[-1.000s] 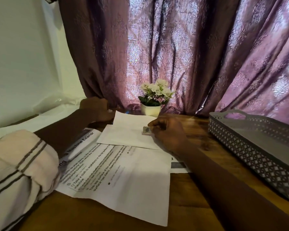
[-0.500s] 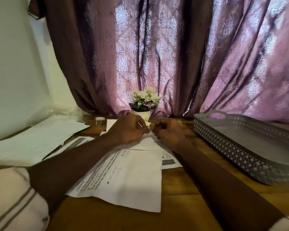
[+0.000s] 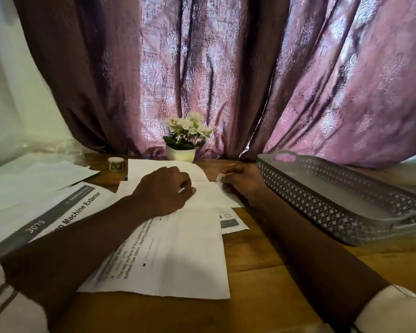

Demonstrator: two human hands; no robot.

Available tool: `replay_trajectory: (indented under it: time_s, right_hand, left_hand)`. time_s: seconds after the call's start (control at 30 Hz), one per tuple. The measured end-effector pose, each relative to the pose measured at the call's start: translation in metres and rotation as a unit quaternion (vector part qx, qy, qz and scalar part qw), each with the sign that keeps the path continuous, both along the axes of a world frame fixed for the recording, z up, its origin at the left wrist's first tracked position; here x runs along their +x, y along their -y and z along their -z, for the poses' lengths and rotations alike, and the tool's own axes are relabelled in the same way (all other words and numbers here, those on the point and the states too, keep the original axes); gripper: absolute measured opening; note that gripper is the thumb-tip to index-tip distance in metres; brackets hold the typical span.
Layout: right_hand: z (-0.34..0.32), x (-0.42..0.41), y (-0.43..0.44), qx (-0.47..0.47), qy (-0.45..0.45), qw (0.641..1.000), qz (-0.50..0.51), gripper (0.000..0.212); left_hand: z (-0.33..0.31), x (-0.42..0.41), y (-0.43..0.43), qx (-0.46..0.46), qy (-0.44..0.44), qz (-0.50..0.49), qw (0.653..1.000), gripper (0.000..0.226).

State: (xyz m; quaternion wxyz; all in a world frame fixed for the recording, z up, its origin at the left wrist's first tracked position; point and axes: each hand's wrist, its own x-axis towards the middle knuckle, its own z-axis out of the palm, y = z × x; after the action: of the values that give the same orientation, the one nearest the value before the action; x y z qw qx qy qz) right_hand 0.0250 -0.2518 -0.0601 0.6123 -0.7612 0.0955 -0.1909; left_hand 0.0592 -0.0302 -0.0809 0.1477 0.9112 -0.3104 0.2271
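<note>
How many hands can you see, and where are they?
2. The left hand rests on the white paper in the middle; the right hand pinches a small object beside the grey tray.

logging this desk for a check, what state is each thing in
left hand, fingers curled, resting on the folded paper
right hand, pinching a small patterned piece
folded paper, flat on the printed sheets
tape roll, lying flat, untouched
flower pot, upright
grey tray, flat on the table
</note>
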Motion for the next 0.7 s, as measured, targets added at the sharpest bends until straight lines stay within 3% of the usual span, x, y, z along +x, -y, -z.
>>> replay_trajectory:
  time_s: [0.3,0.5,0.7]
  right_hand:
    - [0.004,0.01,-0.001,-0.145,-0.026,0.987,0.066,0.026]
    - [0.005,0.013,-0.003,-0.247,-0.031,0.964,0.097,0.013]
    - [0.008,0.015,-0.005,-0.296,-0.034,0.948,0.111,0.015]
  left_hand:
    - [-0.001,-0.004,0.001,0.004,-0.003,-0.009,1.0,0.029]
    - [-0.002,-0.007,0.001,0.004,-0.003,-0.011,1.0,0.029]
    - [-0.005,-0.01,0.002,0.004,-0.016,-0.017,1.0,0.029]
